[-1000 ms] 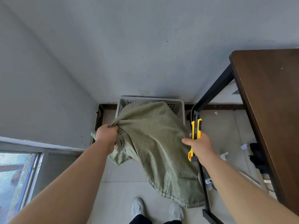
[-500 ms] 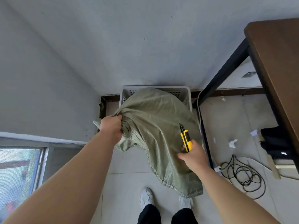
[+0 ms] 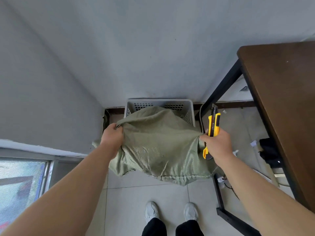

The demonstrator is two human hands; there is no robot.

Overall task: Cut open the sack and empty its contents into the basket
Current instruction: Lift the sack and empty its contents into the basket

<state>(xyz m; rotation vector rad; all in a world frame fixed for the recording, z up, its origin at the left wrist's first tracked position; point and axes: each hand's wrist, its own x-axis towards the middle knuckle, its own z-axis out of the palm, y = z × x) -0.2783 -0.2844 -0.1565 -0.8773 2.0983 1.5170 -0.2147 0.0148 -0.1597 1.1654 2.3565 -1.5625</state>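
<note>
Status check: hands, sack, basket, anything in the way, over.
Left hand gripping sack. Right hand pinching sack's other side, also holding utility knife. Sack draped over basket, contents unseen. Table leg close right, no block.

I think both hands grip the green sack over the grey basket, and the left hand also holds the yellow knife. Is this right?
Not quite. In the head view the yellow knife is in the right hand, not the left hand. Both hands do grip the green sack over the grey basket.

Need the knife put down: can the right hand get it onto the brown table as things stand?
Probably yes. The right hand holds the knife and pinches the sack; the table lies close on that side, nothing between, once it releases the sack.
</note>
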